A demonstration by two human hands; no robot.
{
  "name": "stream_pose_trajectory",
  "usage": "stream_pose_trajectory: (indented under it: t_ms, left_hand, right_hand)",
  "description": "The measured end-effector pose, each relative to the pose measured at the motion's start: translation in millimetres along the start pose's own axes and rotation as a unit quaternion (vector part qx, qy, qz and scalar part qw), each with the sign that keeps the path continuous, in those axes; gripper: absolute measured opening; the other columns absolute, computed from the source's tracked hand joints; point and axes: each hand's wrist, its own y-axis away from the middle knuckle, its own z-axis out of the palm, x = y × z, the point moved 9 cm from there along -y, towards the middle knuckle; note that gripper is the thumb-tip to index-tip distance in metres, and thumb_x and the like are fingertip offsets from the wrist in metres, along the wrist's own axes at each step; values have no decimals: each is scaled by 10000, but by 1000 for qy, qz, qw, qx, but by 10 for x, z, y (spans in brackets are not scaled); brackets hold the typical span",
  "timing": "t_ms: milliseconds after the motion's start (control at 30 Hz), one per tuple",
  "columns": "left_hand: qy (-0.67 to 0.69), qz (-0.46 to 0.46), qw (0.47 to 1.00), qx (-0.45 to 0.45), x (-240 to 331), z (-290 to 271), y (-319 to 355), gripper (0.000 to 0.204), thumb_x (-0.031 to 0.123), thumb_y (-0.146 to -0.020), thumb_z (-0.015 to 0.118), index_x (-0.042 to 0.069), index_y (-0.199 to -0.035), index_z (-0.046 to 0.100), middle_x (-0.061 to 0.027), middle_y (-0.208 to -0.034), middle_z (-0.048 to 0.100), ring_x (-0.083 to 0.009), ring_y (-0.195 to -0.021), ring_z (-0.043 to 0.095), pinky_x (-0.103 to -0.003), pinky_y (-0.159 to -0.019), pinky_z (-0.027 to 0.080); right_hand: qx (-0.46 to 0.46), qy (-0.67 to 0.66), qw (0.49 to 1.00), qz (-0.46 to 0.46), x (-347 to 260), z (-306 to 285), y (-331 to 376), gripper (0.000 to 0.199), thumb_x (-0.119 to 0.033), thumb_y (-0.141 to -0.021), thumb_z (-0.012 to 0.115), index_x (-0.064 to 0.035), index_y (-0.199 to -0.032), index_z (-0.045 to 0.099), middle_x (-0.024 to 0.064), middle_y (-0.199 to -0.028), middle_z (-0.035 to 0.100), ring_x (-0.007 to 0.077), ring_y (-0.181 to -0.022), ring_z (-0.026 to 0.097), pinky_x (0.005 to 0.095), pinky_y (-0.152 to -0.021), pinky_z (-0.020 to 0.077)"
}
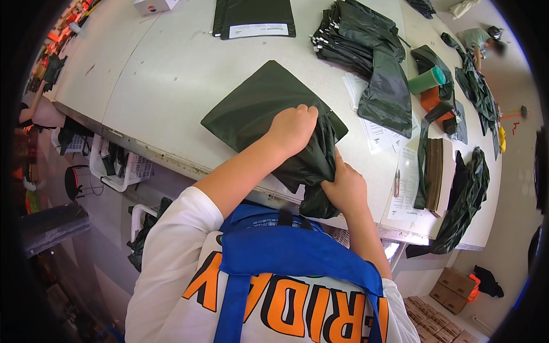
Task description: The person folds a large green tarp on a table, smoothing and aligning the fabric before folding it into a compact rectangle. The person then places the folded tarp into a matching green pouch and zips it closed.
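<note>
In front of me on the white table lies a dark green, shiny garment [243, 114]. Its far part is a flat, smooth square, and its near part is bunched into folds that hang over the table's front edge. My left hand [293, 130] is closed on the gathered cloth near the square's right side. Lower and further right, my right hand [345, 186] grips the bunched folds, its thumb pointing up along them. The fingertips of both hands are partly hidden by the cloth.
Neatly folded dark garments [254, 14] with a white label lie at the far edge. A heap of dark garments [360, 40] sits far right. To the right are papers [405, 188], a cardboard stack [437, 171] and a green cup [427, 80]. Another person [477, 40] works beyond the table.
</note>
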Motion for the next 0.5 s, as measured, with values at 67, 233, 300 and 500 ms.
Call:
stream_pose_trajectory:
  t_ms: [67,233,300,500]
  left_hand:
    - [41,33,999,2,231,-34,32,100,117,-813,566,27,-826,524,-163,-761,590,-342,-692,627,-417,-589,521]
    - [105,126,986,21,635,-270,184,114,68,-790,596,47,-898,569,-120,-892,597,-299,-843,611,-386,-695,508]
    - [183,141,964,129,461,-598,358,254,2,-738,663,67,-976,605,-108,-927,578,-302,-905,575,-386,-780,485]
    - [207,-31,974,84,-276,189,1216,976,8,-711,684,61,-1495,106,-229,-1452,310,-376,-1255,445,-412,-1004,420]
  right_hand:
    - [16,-3,1000,-2,10,-4,-30,817,-211,-649,656,-35,-1406,406,164,-856,641,339,-763,650,420,-705,531]
    - [44,-103,993,39,178,4,-110,865,-196,-648,677,-47,-1436,355,209,-888,664,380,-821,655,440,-731,527]
    - [55,-186,978,80,405,-64,-107,870,-210,-675,694,-35,-1443,326,250,-913,675,405,-869,657,444,-786,517]
    - [25,-532,842,84,492,-30,-173,544,-183,-753,708,80,-1191,521,180,-1032,654,234,-927,627,324,-846,473]
